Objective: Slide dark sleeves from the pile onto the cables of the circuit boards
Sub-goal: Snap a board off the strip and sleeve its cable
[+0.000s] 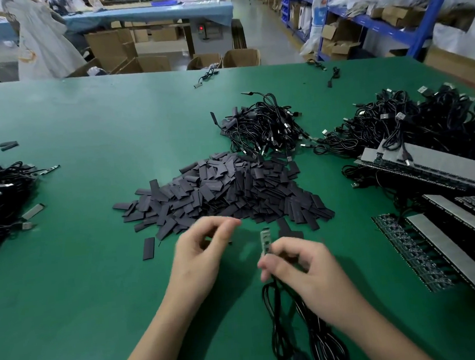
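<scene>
Pinched upright in the right hand (303, 271): a circuit board (265, 241), cable (275, 319) trailing nearward. Beside it, left hand (202, 253) curled and blurred, grip unreadable. Just beyond, the sleeve pile (226, 192); open green table (84, 121) left and far.

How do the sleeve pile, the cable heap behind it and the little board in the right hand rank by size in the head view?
1. sleeve pile.
2. cable heap, farther off, so the gap is unsure.
3. board in the right hand, clearly smallest.
</scene>
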Available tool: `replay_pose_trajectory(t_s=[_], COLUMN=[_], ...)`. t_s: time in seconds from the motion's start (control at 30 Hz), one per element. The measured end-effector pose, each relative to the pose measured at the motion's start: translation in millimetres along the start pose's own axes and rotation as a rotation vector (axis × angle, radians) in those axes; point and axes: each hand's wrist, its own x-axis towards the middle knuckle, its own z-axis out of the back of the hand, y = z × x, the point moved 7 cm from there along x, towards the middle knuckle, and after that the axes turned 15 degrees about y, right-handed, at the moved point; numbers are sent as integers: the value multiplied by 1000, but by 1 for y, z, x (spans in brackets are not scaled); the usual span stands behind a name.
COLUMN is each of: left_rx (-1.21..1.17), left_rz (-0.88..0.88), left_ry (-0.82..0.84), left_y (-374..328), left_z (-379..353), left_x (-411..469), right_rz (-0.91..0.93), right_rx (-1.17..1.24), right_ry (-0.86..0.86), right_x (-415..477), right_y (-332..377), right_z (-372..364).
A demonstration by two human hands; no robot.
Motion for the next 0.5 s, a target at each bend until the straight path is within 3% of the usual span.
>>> replay_pose_trajectory(t_s=[0.1,0.23,0.3,0.5], left_rx=[418,608,679,742], left_rz=[14,163,189,215], left_ry=[-253,-313,-312,-350], left_y=[2,19,21,20], left_z=[34,53,55,55], left_x=[-2,0,2,2], right_rz=[40,199,162,-99], right_rx=[542,1037,1019,528], right_ry=[96,283,280,179], right_x=[-4,-8,-8,-4], right_y=[3,15,11,-10], right_z=[8,20,26,20])
